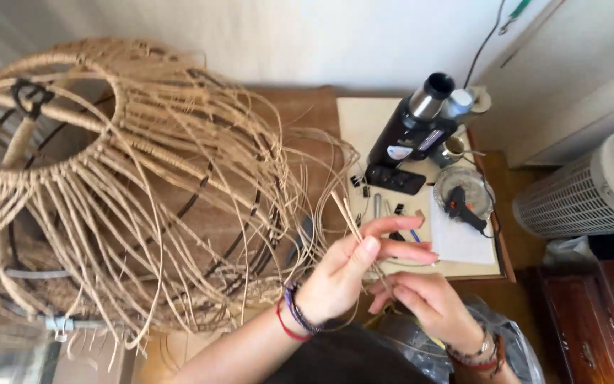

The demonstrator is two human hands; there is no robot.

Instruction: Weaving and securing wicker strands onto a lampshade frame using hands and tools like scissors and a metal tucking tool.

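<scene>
A black flask (412, 130) with a white oval label and a bluish strip label is standing on the cream board (364, 117) behind. The left hand (339, 277) is pinching a pale reed strand (346, 213) between thumb and fingers; the right hand (428, 302) is lightly closing on its lower end, beside the woven lampshade frame (108, 185)

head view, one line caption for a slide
Both hands, left hand and right hand, pinch a thin rattan strand beside a half-woven lampshade frame.
</scene>
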